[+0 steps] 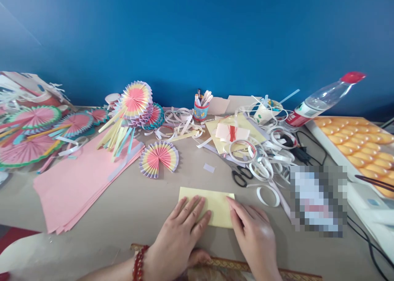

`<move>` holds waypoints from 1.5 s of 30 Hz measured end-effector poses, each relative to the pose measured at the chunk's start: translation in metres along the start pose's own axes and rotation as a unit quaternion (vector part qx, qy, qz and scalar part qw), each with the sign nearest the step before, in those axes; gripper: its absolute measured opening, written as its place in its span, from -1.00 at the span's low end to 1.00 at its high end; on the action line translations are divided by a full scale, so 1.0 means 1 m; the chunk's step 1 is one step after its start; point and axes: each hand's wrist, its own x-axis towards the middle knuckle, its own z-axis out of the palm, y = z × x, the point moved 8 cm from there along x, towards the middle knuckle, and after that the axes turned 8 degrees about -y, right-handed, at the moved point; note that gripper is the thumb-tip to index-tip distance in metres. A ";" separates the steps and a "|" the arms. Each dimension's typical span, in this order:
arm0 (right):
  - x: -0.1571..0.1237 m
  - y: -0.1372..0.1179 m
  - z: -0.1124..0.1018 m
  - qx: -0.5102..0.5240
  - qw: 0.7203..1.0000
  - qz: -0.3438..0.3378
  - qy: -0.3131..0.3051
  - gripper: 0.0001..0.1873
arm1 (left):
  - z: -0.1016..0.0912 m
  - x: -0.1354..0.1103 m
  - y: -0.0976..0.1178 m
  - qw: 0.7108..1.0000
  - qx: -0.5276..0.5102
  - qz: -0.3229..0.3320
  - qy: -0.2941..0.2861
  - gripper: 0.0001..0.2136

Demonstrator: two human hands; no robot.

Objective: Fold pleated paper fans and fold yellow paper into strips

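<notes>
A pale yellow sheet of paper (217, 219), apparently folded, lies in front of me on the table. My left hand (180, 236) rests flat on its left part with the fingers spread. At the right edge, my right hand (254, 231) has its index finger and thumb close together on the paper, its other fingers curled in. Beyond the sheet sits a pleated paper fan (159, 158) in pink, yellow and lilac. Black-handled scissors (241, 175) lie just past my right hand, near a small lilac paper scrap (209, 167).
Pink sheets (76, 186) lie left, under a fan-shaped paper piece (135, 100). More paper fans (37, 119) are at far left. A pen cup (201, 110), curled paper strips (261, 166), tape roll (243, 151) and plastic bottle (323, 100) stand or lie behind and right.
</notes>
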 end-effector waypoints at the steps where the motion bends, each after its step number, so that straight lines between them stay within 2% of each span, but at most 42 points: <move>1: 0.000 0.000 0.000 0.000 1.000 0.000 -0.001 -0.71 | 0.000 0.000 0.000 1.000 0.002 0.000 0.000 -0.22; 16: 0.000 0.000 0.001 -0.018 1.000 0.011 -0.002 -0.69 | -0.002 -0.001 0.000 0.999 0.016 -0.001 0.031 -0.26; 32: 0.000 0.001 0.002 -0.009 1.000 0.014 -0.005 -0.71 | -0.001 -0.001 0.000 1.000 0.026 -0.008 0.011 -0.23; 35: 0.000 0.001 0.002 -0.004 1.000 0.020 -0.006 -0.72 | -0.001 -0.002 0.000 0.999 0.042 -0.003 0.027 -0.23; 41: 0.000 0.002 0.000 0.017 0.999 0.047 -0.008 -0.73 | -0.006 -0.004 0.001 0.991 0.089 0.007 0.101 -0.32; 45: 0.000 0.002 0.000 0.029 0.998 0.055 -0.007 -0.71 | -0.009 -0.002 0.003 0.987 0.105 0.021 0.122 -0.33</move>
